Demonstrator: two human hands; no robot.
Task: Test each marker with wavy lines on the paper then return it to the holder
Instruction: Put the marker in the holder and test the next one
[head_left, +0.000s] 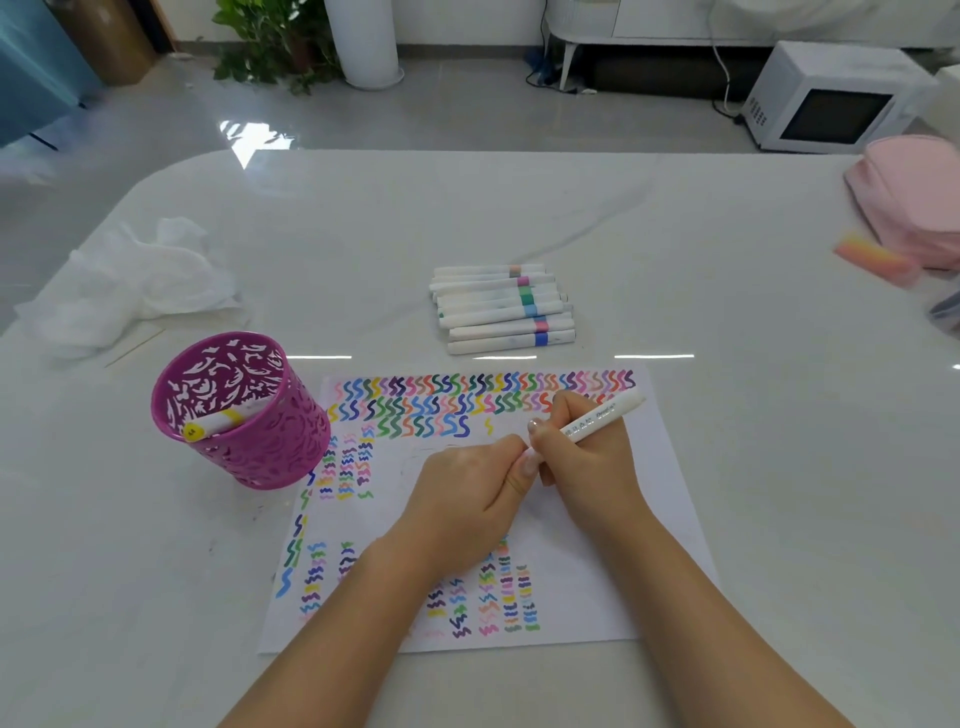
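Now — marker in R hand fingers | L hand at tip

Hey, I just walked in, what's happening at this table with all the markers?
A person is testing markers on a sheet of paper already covered in wavy lines. Both hands meet on a white marker: the right hand grips the barrel, the left hand its lower end. One marker sits in the pink holder; a pile of markers waits behind.

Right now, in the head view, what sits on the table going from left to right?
Crumpled white tissue → magenta holder with one marker in it → pile of markers → pink pouch at the right edge. The paper and both hands overlap the middle, so I leave them out.
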